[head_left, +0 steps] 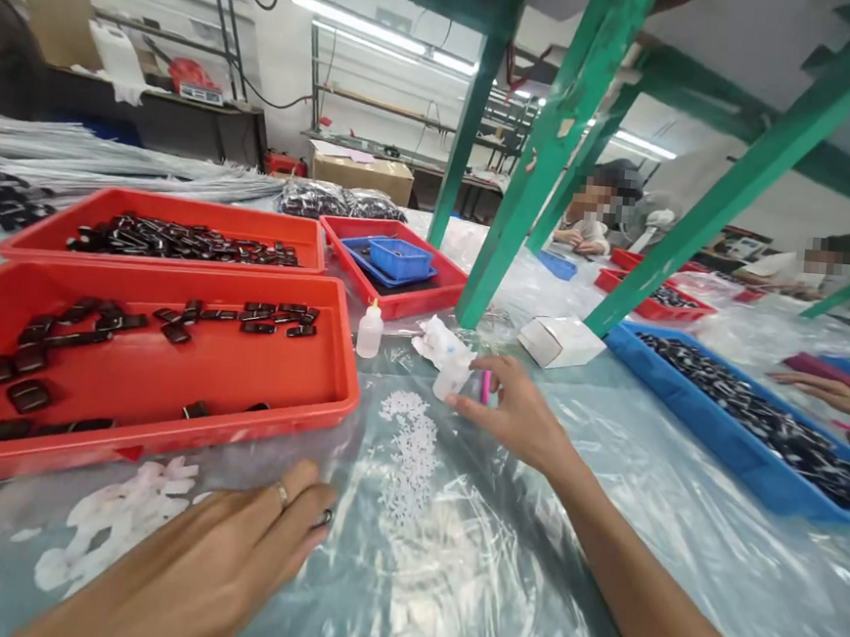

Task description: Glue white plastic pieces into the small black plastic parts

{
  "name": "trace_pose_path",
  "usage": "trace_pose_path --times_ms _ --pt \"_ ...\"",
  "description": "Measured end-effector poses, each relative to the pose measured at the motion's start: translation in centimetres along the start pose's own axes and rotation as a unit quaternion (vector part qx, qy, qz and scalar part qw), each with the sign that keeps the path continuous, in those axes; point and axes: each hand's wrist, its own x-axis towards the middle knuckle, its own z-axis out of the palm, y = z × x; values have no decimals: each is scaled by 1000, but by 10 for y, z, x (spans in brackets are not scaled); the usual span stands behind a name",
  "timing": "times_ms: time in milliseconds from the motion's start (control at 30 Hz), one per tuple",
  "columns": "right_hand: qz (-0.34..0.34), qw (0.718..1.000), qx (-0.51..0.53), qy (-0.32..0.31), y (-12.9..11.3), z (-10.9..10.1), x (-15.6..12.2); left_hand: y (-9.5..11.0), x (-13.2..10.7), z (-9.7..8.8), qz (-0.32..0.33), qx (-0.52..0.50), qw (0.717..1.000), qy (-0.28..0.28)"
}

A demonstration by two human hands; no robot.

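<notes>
My left hand (245, 545) is low on the table, fingers curled together, with a ring on one finger. A small black shiny piece (322, 518) shows at its fingertips, mostly hidden. My right hand (517, 409) reaches forward with thumb and index finger at the sides of a small translucent container (452, 375). Something pink (485, 387) shows behind the thumb, within that hand; its kind is hidden. Crumpled white paper (439, 339) lies right behind the container. Between my hands many tiny white pieces (411, 450) are spread on the plastic sheet.
Left stand red trays (346, 391) with black pieces. Near them are a dropper bottle (369, 331), white scraps (122, 520) and a red tray holding blue trays (400, 258). Right are a white box (561, 342), green posts (533, 160), a blue tray (709, 454) and co-workers.
</notes>
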Motion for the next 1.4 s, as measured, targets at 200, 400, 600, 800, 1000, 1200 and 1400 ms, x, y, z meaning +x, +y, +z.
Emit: trace_pose_path --times_ms 200,400,600,800,1000,1200,1400 --pt "2 998 59 -24 -5 28 -8 15 5 11 -20 -55 991 -120" --pt "-84 968 211 -109 -51 13 -42 9 -10 19 -132 -192 969 -84" --pt "-213 953 176 -124 -78 7 -65 -1 -12 17 -212 -240 947 -14" --pt "-226 950 174 -126 -78 12 -62 -2 -9 15 -169 -241 956 -26" --pt "-244 948 159 -131 -79 13 -68 0 -7 11 -173 -235 956 -28" --pt "-272 944 110 -152 -76 2 -79 5 -15 13 -200 -234 950 -45" --pt "-281 943 78 -160 -78 -5 -82 5 -18 12 -186 -228 953 -76"
